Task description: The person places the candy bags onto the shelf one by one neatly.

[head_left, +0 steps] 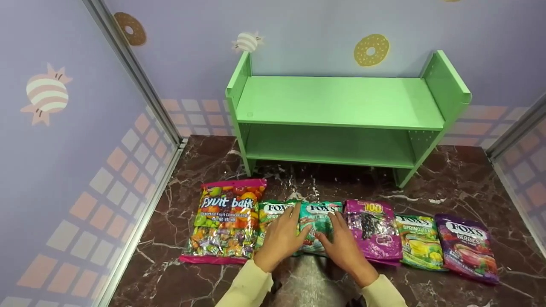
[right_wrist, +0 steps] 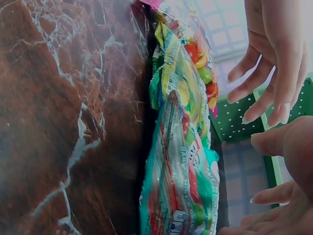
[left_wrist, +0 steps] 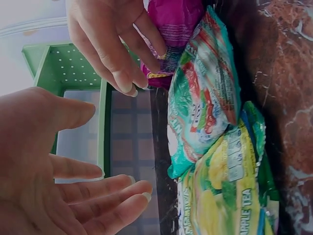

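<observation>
Six candy packets I count in one row: the Fyvit bait bag, the yellow-green Fox's bag, the teal Fox's bag, the purple bag marked 100, the Fox's Spring Tea bag and the Fox's Berries bag. They lie on the dark marbled surface, before the green shelf. All lie on their backs with the printed fronts up, I think because such soft, filled bags would not stand well alone; so the names can be read from the person's side.

The left hand is above the yellow-green Fox's bag and reaches toward the teal one; the right hand is above the teal bag, near the purple one. Both hands have fingers spread and relaxed, thumbs turned toward each other, and pinch nothing. In the wrist views I see a gap between the left hand and the bags; for the right fingertips I cannot tell if they touch. I judge that this posture suits framing the teal bag from its two sides.
</observation>
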A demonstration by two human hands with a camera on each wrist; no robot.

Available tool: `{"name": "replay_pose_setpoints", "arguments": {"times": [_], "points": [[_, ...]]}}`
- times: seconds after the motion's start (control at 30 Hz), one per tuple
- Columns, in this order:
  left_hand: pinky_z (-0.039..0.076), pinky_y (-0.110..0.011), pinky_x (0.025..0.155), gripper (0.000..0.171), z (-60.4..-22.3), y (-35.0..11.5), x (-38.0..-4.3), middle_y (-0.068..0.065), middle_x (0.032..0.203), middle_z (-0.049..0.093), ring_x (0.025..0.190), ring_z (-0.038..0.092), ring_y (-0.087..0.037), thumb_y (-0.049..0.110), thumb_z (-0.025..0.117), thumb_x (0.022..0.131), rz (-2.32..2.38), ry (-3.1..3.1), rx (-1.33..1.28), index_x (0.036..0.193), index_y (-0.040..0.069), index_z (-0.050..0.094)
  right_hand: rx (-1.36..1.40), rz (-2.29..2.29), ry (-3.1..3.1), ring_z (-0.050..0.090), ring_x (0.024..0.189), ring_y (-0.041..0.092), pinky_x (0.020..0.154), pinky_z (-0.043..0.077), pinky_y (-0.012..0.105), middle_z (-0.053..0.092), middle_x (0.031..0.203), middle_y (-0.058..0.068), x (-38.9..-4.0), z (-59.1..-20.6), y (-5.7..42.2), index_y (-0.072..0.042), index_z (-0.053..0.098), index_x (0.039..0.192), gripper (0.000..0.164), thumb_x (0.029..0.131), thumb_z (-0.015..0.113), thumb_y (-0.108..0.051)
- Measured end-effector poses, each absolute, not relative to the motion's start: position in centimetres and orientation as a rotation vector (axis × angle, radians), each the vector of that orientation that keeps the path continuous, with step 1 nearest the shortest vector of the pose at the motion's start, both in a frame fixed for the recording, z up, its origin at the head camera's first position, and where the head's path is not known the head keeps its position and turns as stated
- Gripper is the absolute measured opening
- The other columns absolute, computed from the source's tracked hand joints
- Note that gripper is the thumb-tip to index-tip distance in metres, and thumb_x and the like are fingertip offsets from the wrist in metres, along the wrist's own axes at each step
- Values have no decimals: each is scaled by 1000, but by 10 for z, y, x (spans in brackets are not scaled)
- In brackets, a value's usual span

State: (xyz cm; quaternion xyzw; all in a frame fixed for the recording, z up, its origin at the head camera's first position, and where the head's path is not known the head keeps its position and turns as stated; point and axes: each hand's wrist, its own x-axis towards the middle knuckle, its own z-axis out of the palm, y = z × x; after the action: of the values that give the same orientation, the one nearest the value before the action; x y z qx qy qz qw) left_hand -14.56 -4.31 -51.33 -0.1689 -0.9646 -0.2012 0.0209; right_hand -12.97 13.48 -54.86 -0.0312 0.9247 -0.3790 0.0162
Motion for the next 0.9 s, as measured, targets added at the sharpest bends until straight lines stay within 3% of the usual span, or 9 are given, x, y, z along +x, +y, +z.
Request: {"name": "replay_pose_setpoints", "arguments": {"times": [0.3,0.53,0.9], "points": [[52,-51,91,68,-522,-42,-144,-20,136,55,113,61,-37,47,53,97,-664,-3014,-498,147,4,39,-90,-1158,2877,31,137,51,106,37,59,21,152,36,-128,-555,126,10,27,147,73,94,62,-27],[53,-51,87,64,-530,-40,-143,-20,129,59,107,63,-38,43,56,96,-703,-3014,-478,144,2,44,-75,-1099,2943,29,138,52,107,36,58,22,150,39,-126,-561,120,14,27,145,75,92,64,-23],[53,-51,84,63,-541,-41,-144,-22,127,60,103,64,-38,44,54,97,-743,-3046,-429,142,1,46,-60,-1072,2921,43,128,53,103,41,57,23,150,38,-125,-564,119,11,27,147,76,92,64,-25]]}}
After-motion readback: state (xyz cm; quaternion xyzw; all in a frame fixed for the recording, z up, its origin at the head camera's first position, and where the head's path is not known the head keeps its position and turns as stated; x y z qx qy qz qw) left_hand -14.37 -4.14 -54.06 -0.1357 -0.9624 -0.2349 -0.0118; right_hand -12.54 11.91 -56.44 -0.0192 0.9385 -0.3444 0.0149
